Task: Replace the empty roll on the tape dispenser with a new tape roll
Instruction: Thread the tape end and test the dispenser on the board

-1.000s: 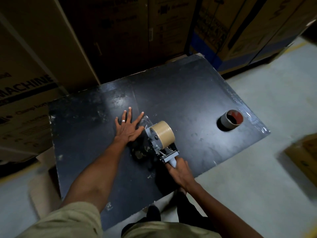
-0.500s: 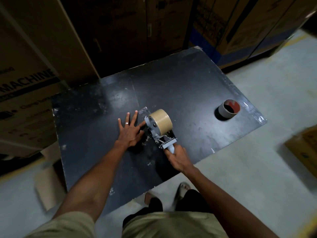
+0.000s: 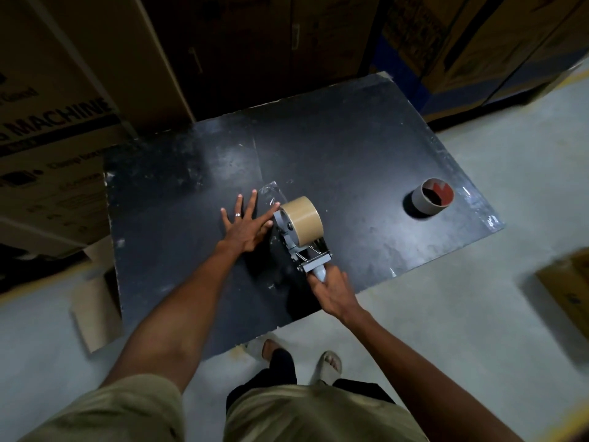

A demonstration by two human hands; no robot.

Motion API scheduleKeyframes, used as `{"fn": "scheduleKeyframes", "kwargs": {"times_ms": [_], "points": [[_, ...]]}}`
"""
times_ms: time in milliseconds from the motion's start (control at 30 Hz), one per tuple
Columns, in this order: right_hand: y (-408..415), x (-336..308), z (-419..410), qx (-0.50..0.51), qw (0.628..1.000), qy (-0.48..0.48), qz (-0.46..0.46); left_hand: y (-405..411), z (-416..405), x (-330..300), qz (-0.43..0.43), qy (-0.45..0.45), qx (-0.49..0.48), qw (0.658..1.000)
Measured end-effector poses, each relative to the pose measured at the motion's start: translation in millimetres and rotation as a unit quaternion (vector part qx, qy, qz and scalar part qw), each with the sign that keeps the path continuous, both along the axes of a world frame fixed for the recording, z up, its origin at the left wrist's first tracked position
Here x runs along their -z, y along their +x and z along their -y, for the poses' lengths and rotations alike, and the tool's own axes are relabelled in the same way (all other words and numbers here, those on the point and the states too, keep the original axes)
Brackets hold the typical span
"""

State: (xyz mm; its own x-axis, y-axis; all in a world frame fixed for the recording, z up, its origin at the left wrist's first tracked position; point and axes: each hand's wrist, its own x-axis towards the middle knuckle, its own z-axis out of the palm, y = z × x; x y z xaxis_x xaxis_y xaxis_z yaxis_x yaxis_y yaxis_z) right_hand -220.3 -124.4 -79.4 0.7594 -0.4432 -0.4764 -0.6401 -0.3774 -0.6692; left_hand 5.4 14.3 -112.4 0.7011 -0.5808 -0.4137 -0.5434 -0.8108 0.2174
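A grey tape dispenser (image 3: 294,247) stands on the black table (image 3: 350,161), carrying a full brown tape roll (image 3: 304,218). My right hand (image 3: 331,288) is shut on the dispenser's pale handle near the table's front edge. My left hand (image 3: 245,223) lies flat on the table just left of the dispenser, fingers spread, touching a clear strip of tape (image 3: 271,196) stuck to the surface. The empty cardboard roll (image 3: 432,197) stands upright at the table's right side, apart from both hands.
Tall cardboard boxes (image 3: 57,116) rise behind and to the left of the table. Another box (image 3: 570,282) sits on the floor at the right. A cardboard piece (image 3: 92,314) leans by the table's left front corner. My sandalled feet (image 3: 331,365) stand on the concrete floor.
My right hand has kept hold of the handle and my left hand has stayed flat beside the dispenser. The camera has shifted, so the table sits differently in view.
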Motion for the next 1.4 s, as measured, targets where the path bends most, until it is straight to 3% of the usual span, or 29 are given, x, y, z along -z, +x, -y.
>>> {"fn": "scheduleKeyframes", "kwargs": {"times_ms": [333, 600, 833, 1400], "points": [[-66.2, 5.4, 1.2, -0.007, 0.999, 0.011, 0.032, -44.7, -4.9, 2.1, 0.032, -0.015, 0.016, 0.999], [-56.9, -4.4, 1.1, 0.05, 0.987, 0.153, 0.029, -97.1, -21.9, 8.5, 0.07, -0.06, 0.056, 0.994], [-60.2, 5.7, -7.5, 0.064, 0.987, 0.129, 0.077, -103.8, -17.7, 4.5, 0.055, -0.031, 0.031, 0.998], [-94.3, 16.9, -5.3, 0.048, 0.992, 0.102, 0.049, -138.3, -21.4, 5.7, 0.062, -0.036, -0.002, 0.997]]}}
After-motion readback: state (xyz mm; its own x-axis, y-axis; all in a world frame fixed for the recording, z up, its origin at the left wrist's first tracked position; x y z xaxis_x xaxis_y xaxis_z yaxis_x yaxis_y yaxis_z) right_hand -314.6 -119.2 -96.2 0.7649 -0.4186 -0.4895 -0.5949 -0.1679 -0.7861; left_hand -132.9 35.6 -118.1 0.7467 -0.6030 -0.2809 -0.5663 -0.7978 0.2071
